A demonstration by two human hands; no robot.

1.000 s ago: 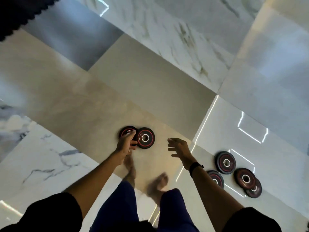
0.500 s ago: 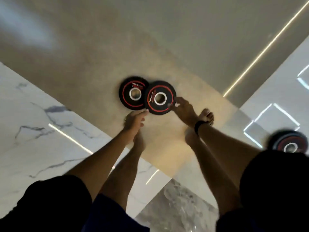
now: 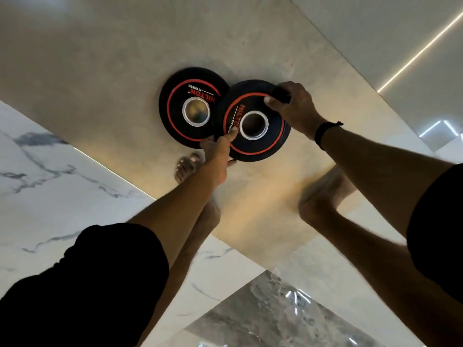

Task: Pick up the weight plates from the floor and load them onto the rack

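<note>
Two black weight plates with red rings and steel hubs lie on the beige floor tile. The right plate overlaps the edge of the left plate. My right hand grips the far rim of the right plate, fingers curled over its edge. My left hand holds the near rim of the same plate, thumb pressed on its face by the hub. No rack is in view.
My bare left foot stands just below the plates and my right leg is bent to the right. Glossy marble tiles surround the beige tile, with bright light reflections at the right.
I have bent much closer to the plates. My right hand moved from the near rim to the far rim of the right plate, and my left hand came up and took its near rim.
</note>
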